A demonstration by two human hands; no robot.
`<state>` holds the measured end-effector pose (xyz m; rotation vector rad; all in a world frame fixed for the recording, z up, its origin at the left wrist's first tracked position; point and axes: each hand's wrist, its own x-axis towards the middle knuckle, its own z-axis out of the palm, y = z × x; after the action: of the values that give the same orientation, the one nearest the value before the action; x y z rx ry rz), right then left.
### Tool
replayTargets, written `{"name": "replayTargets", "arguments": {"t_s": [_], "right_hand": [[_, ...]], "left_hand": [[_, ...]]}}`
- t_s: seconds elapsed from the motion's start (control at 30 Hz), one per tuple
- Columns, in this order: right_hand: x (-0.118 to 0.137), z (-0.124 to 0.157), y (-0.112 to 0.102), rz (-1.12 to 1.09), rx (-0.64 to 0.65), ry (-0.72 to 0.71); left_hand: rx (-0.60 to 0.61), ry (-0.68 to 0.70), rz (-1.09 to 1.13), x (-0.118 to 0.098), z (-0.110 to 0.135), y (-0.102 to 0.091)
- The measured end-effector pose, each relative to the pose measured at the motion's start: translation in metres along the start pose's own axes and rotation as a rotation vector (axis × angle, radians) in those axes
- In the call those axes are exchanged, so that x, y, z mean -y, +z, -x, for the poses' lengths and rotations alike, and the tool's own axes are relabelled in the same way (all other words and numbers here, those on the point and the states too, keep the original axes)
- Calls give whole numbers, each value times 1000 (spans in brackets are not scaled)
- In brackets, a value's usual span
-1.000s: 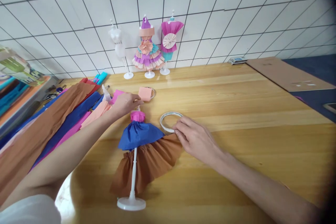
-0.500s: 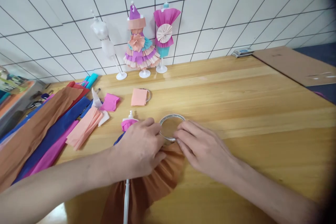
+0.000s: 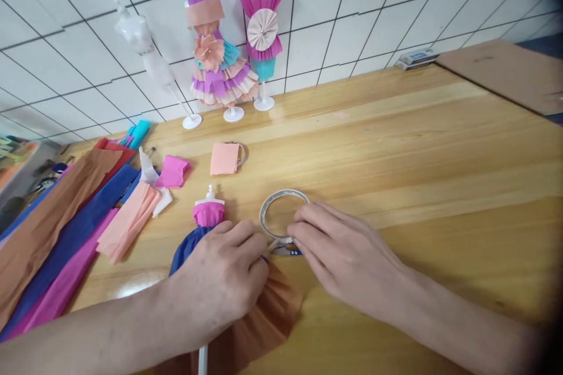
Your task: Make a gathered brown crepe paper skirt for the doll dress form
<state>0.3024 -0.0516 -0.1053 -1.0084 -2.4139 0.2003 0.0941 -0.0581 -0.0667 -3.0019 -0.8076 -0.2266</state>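
Note:
My left hand is closed over the front of a small dress form, its fingertips mostly hidden and pressed at the gathered edge of brown crepe paper. The form wears a pink top and a blue crepe-paper skirt; its white pole shows below my wrist. In my right hand a roll of tape is pinched by its right side. Between the roll and my left fingertips is a short pale strip. A blue-and-metal tool lies partly hidden under the roll.
Against the tiled wall stand a bare white dress form and two dressed ones. Crepe-paper strips cover the left side. Peach squares lie on another ring. A brown board is at the far right.
The view has shifted, and my left hand sits lower against the dress form, exposing its pink top and blue skirt. The tool under the tape roll has come into sight.

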Motion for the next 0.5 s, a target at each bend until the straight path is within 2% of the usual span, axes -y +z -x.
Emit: {"name": "replayTargets", "arguments": {"t_s": [0.17,0.3,0.5], "right_hand": [[-3,2,1,26,-6,-4],[-13,1,-2,96,-44,-21],[-36,4,-2,224,-30,-66]], "left_hand": [[-12,13,32,-1,5,1],[-7,-31,101,1,7,-1],[89,-139,211,3,-2,-14]]}}
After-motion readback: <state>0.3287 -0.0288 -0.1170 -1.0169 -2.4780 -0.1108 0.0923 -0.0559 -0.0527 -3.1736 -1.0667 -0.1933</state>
